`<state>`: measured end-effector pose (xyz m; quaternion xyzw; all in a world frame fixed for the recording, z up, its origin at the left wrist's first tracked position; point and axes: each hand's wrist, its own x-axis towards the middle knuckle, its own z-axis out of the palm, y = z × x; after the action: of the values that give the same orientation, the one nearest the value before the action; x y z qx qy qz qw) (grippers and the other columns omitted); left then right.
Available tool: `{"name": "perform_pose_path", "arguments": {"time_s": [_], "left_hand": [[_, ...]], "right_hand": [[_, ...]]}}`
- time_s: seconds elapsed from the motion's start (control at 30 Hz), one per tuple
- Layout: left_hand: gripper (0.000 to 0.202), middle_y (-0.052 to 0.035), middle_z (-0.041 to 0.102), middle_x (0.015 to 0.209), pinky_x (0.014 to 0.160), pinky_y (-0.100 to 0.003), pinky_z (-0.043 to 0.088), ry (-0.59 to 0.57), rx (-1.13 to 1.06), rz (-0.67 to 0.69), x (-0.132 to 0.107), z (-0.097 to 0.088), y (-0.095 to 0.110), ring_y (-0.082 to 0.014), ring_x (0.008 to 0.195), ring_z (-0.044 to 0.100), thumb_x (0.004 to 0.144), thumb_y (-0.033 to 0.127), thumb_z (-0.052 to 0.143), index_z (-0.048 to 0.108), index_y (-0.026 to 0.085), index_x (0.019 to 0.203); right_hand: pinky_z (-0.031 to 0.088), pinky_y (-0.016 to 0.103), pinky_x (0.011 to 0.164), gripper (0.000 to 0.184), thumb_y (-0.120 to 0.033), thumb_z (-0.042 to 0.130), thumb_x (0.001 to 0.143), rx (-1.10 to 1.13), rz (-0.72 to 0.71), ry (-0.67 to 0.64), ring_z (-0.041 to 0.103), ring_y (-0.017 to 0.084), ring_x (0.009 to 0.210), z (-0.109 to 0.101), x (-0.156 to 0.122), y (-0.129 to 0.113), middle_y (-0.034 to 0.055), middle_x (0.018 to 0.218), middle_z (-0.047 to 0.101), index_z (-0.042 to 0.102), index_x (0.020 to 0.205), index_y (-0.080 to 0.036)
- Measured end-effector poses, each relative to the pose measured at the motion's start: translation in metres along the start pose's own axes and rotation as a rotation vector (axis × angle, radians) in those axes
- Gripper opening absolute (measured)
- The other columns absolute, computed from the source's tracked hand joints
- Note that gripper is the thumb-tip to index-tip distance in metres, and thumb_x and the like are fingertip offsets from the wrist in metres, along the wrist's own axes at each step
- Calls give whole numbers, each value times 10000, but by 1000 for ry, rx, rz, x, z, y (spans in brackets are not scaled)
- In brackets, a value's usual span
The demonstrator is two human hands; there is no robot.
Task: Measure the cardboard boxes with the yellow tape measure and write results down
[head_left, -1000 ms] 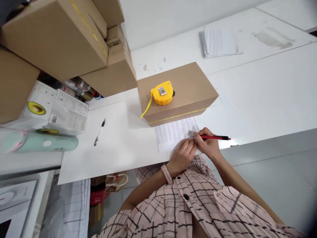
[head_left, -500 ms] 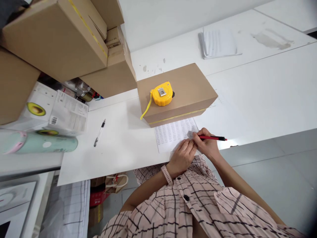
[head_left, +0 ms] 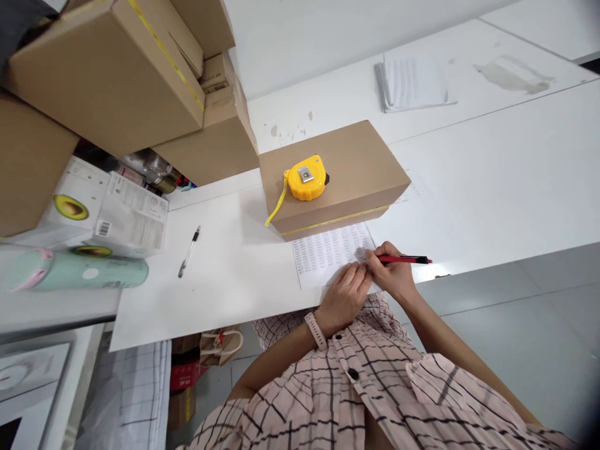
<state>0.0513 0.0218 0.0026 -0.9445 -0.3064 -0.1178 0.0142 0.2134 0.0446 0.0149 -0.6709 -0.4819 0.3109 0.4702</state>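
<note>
My right hand (head_left: 394, 275) is closed round a red pen (head_left: 403, 259) whose tip rests on a printed sheet (head_left: 323, 253) at the near edge of the white table (head_left: 225, 275). My left hand (head_left: 345, 294), with a pink watch on the wrist, lies on the same sheet just left of the pen tip, fingers curled and pressing the paper. Right behind the sheet stands a brown cardboard box (head_left: 356, 162) with a yellow tape measure (head_left: 307, 178) on top.
A black-and-clear pen (head_left: 188, 251) lies to the left. Stacked cardboard boxes (head_left: 107, 69), a white avocado-print box (head_left: 103, 212) and a mint bottle (head_left: 79, 272) crowd the left side. A stack of papers (head_left: 412, 81) lies far back right.
The red pen has shifted slightly back and forth on the sheet; both hands stay in place.
</note>
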Motion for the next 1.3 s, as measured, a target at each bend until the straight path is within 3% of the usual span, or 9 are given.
{"name": "perform_pose_path", "arguments": {"time_s": [1.3], "left_hand": [[480, -157, 571, 1493, 1225, -397, 354, 18, 4, -9, -1, 1, 0, -264, 1397, 514, 1058, 309, 416, 518, 36, 1440]], "right_hand": [[369, 295, 522, 353, -447, 684, 819, 10, 1, 20, 444, 132, 534, 1, 0, 3, -43, 560, 468, 461, 636, -243]]}}
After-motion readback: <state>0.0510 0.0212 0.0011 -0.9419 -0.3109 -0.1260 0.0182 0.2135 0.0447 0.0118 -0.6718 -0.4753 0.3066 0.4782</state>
